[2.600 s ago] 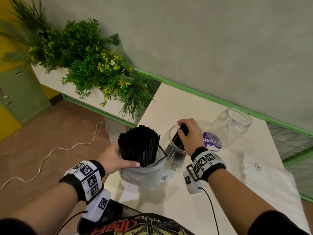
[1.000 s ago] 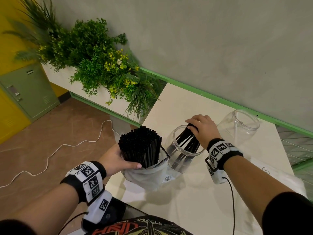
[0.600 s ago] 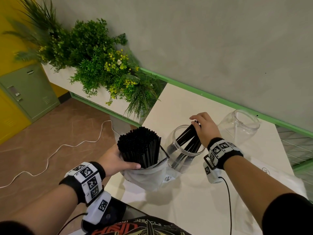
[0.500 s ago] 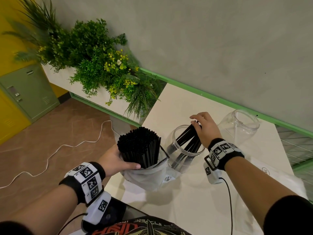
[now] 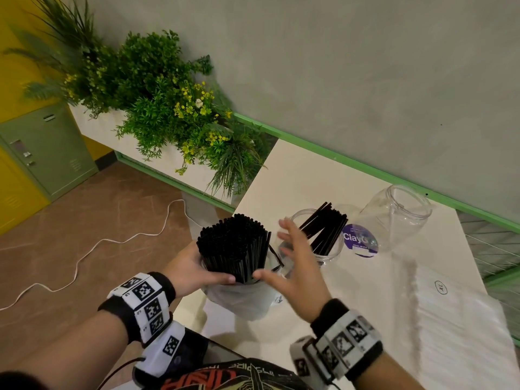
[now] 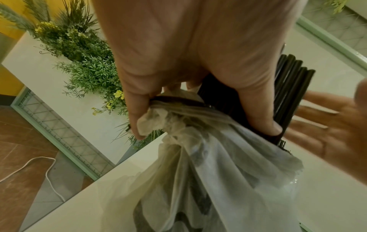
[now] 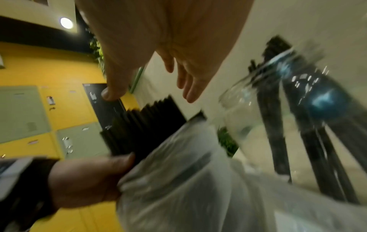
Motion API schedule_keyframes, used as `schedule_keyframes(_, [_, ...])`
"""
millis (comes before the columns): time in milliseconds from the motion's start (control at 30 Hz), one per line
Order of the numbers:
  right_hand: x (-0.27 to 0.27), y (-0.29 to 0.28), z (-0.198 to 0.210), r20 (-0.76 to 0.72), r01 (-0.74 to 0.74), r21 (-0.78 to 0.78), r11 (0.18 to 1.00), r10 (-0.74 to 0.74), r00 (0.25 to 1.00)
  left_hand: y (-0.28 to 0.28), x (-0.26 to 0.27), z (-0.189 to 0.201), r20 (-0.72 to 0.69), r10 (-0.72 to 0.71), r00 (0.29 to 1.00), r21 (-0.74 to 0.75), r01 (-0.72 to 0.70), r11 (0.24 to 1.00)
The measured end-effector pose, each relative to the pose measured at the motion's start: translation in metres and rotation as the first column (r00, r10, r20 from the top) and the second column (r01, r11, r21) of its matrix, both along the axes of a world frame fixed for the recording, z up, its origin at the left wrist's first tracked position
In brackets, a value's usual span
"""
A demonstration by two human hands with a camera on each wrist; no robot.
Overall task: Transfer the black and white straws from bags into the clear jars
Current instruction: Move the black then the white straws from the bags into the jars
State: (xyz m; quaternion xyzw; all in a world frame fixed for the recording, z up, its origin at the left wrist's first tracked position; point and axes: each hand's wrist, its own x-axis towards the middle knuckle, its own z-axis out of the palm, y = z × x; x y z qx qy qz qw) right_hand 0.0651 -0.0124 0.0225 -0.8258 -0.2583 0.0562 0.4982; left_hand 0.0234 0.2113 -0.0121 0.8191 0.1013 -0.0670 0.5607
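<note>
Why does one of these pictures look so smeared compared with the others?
Right wrist view: motion blur streaks the clear plastic jar and the black straws, with glints drawn into lines. Head view: mostly sharp, only the open right hand is soft. Left wrist view: the white plastic bag is fairly crisp, the palm at the right edge blurred.

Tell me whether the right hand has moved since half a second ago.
Yes. The right hand left the jar rim and came back toward the bagged straws, open.

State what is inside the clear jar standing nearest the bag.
The near jar holds a small bunch of black straws, leaning, tops poking above its rim. The right hand covers the jar's left side, hiding its bottom.
</note>
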Motion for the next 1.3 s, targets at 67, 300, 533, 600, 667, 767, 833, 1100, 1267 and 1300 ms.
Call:
schedule_keyframes(67, [-0.004,0.013,-0.013,-0.086,-0.05,-0.046,0.998,0.045,0.995,-0.001,-0.001,0.001,0.015,-0.006,1.0,0.01,0.006,1.0])
schedule_keyframes(300, [0.014,0.028,-0.03,-0.085,0.017,-0.165,0.986,-0.031,0.996,-0.002,0.002,-0.007,0.027,-0.003,1.0,-0.045,0.004,0.999])
schedule_keyframes(533, [0.019,0.023,-0.024,-0.135,0.042,-0.058,0.997,-0.05,0.99,0.001,0.003,-0.011,0.008,0.015,1.0,-0.043,-0.015,0.999])
schedule_keyframes(600, [0.019,0.02,-0.021,-0.154,0.038,-0.002,0.999,-0.038,0.987,0.0,0.002,-0.01,-0.002,0.012,1.0,-0.034,-0.012,0.999])
schedule_keyframes(667, [0.019,0.017,-0.017,-0.158,0.029,0.04,0.999,-0.022,0.987,0.0,0.002,-0.01,-0.006,0.008,1.0,-0.028,-0.008,1.0])
schedule_keyframes(767, [0.02,0.016,-0.007,-0.169,0.031,0.107,0.994,-0.013,0.986,0.0,0.002,-0.009,0.0,0.013,1.0,-0.021,-0.013,1.0])
schedule_keyframes(833, [0.02,0.014,0.0,-0.171,0.041,0.168,0.985,-0.012,0.985,0.0,0.002,-0.007,0.004,0.014,1.0,-0.015,-0.014,1.0])
schedule_keyframes(1100, [0.024,0.008,0.039,-0.06,0.186,0.353,0.917,-0.176,0.983,0.0,0.002,-0.006,0.006,0.004,1.0,0.026,-0.004,1.0])
schedule_keyframes(1267, [0.027,0.014,0.052,-0.072,0.243,0.492,0.836,-0.239,0.968,-0.001,0.003,-0.004,0.019,0.011,1.0,0.054,-0.012,0.998])
schedule_keyframes(1300, [0.026,0.014,0.054,-0.047,0.239,0.505,0.83,-0.25,0.967,-0.002,0.004,-0.004,0.022,0.007,1.0,0.059,-0.009,0.998])
